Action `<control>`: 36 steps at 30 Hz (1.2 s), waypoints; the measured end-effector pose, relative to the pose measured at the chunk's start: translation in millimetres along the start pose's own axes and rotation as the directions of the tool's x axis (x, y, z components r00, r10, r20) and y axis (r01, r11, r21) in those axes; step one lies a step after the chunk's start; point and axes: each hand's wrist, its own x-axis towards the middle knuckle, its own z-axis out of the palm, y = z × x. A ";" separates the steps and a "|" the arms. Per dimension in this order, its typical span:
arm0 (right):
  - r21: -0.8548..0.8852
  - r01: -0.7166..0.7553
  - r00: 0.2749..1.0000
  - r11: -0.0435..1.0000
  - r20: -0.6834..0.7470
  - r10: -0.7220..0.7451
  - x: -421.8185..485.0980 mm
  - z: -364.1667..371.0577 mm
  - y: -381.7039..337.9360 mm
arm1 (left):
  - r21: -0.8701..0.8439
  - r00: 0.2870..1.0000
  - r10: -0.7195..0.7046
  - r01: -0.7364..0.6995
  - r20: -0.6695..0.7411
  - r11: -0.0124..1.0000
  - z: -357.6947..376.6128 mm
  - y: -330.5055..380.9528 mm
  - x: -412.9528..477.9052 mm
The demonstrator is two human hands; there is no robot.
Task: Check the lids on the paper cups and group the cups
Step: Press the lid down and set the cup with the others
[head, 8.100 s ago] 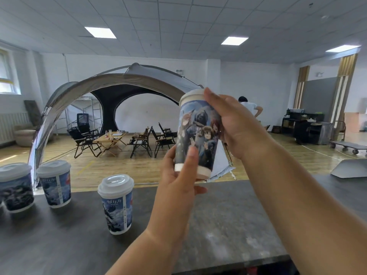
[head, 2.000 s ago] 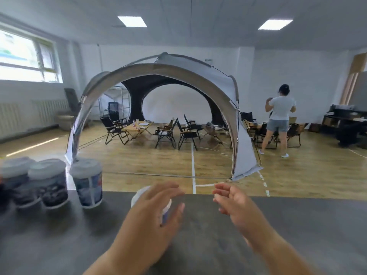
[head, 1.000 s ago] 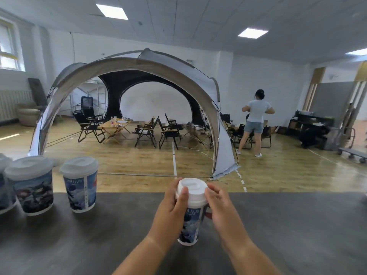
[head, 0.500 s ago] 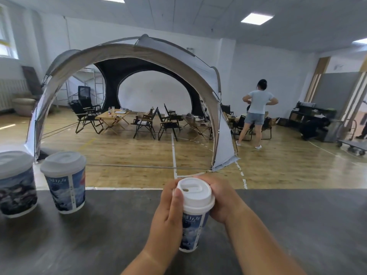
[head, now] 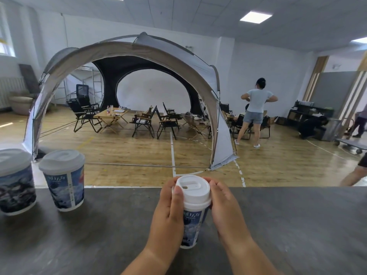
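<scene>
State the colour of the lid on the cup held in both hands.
Plain white. The lid on the cup shows best in the head view.

Two left cups (head: 63,179) stand close together at the table's (head: 297,225) left end, blocking that side. Bare table runs between them and the held middle cup (head: 191,221), and wide to its right.

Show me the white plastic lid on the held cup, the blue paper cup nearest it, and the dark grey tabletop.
White plastic lid (head: 193,187): head view, flat top.
Blue paper cup (head: 65,187): head view, side wall.
Dark grey tabletop (head: 297,225): head view, bare surface.
</scene>
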 end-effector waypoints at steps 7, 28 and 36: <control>-0.010 0.112 0.993 0.994 0.031 -0.111 -23.5 6.8 9.3 | -0.020 1.000 -0.008 0.008 0.002 1.000 2.0 4.1 -3.4; 0.029 0.108 0.992 0.994 0.056 -0.110 -35.8 3.8 -1.6 | -0.152 0.980 -0.191 0.181 -0.054 0.972 11.4 7.1 -18.5; 0.038 0.070 0.997 0.997 0.019 -0.071 -34.4 3.3 -2.7 | -0.267 0.977 -0.211 0.195 -0.035 0.944 20.6 12.3 -18.1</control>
